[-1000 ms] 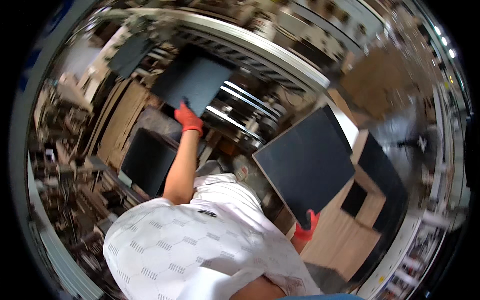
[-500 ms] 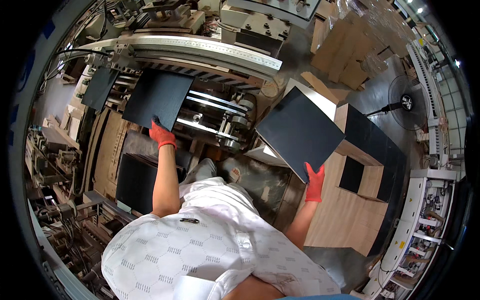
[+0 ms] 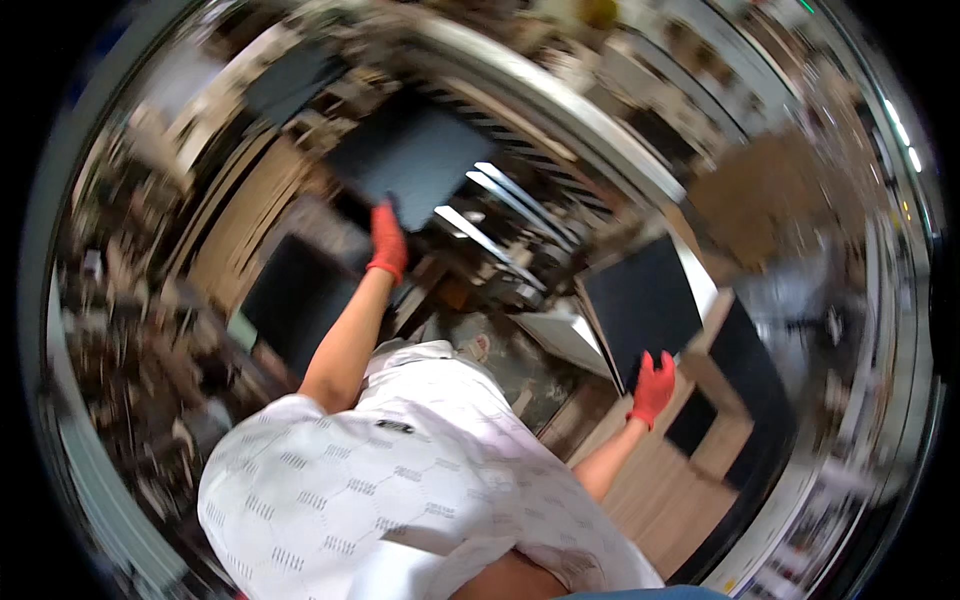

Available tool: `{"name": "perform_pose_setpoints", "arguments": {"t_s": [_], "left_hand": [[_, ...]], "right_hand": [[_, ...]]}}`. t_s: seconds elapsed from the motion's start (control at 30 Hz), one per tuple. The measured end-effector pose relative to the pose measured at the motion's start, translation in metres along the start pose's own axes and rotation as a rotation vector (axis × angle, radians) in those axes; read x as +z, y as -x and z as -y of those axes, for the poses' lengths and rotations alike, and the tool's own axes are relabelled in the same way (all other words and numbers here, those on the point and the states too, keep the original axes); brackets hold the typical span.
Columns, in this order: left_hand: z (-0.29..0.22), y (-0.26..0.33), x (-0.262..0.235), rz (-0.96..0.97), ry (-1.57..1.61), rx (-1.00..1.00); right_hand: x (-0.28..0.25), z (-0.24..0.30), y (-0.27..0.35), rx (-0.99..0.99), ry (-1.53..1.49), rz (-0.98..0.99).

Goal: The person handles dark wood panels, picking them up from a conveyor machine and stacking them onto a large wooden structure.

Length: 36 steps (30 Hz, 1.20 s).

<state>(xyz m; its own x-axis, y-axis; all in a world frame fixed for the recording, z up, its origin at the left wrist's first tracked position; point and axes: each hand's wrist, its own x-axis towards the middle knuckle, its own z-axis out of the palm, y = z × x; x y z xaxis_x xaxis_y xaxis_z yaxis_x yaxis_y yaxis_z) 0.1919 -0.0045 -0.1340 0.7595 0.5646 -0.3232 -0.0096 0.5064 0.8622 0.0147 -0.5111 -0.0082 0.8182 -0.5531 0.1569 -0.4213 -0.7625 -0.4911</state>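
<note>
My left hand (image 3: 388, 240), in a red glove with dark fingertips, is closed at the near edge of a dark flat panel (image 3: 415, 150) lying on the machine. Its thumb side overlaps the panel; the fingers underneath are hidden. To the right, a second dark panel (image 3: 645, 300) rests over pale boards, its near edge angled toward me. My right hand (image 3: 653, 390), gloved the same way, is at that panel's near corner with its fingers apart. Blur hides whether the fingertips still touch it.
Metal rails (image 3: 500, 245) run rightward from the left panel. A dark stack (image 3: 295, 305) stands beside my left forearm. Wood-grain boards (image 3: 660, 505) with black sides stand at right, a brown cardboard pile (image 3: 755, 195) beyond. A long pale beam (image 3: 560, 105) crosses behind the machine.
The view has turned, smearing the surroundings. The right panel has gone down onto the pale boards, and my right hand's fingers have spread at its corner. My left hand remains at its panel.
</note>
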Motion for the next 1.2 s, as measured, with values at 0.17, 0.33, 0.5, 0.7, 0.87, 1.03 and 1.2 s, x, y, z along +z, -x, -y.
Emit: {"name": "perform_pose_setpoints", "arguments": {"t_s": [0.17, 0.33, 0.5, 0.7, 0.87, 1.03, 1.2], "left_hand": [[0.007, 0.043, -0.119, -0.239, -0.691, 0.223], [-0.055, 0.143, -0.218, -0.721, -1.708, 0.034], [-0.046, 0.173, -0.329, -0.577, -1.228, -0.081], [-0.050, 0.163, -0.373, -0.552, -0.927, 0.042], [-0.034, 0.146, -0.403, -0.469, -0.781, 0.156], [-0.015, 0.133, -0.404, -0.694, -0.795, 0.099], [-0.005, 0.123, -0.451, -0.512, -0.802, -0.177]], "right_hand": [[0.031, 0.122, 0.007, 0.002, -0.492, 0.308], [0.098, 0.249, 0.055, -0.005, -0.933, 0.952], [0.169, 0.329, 0.084, 0.159, -0.926, 1.237], [0.247, 0.342, 0.074, 0.321, -1.098, 1.052], [0.281, 0.324, 0.051, 0.166, -1.083, 1.032], [0.266, 0.332, 0.055, 0.102, -0.760, 1.090], [0.239, 0.361, 0.078, 0.253, -0.917, 1.057]]}}
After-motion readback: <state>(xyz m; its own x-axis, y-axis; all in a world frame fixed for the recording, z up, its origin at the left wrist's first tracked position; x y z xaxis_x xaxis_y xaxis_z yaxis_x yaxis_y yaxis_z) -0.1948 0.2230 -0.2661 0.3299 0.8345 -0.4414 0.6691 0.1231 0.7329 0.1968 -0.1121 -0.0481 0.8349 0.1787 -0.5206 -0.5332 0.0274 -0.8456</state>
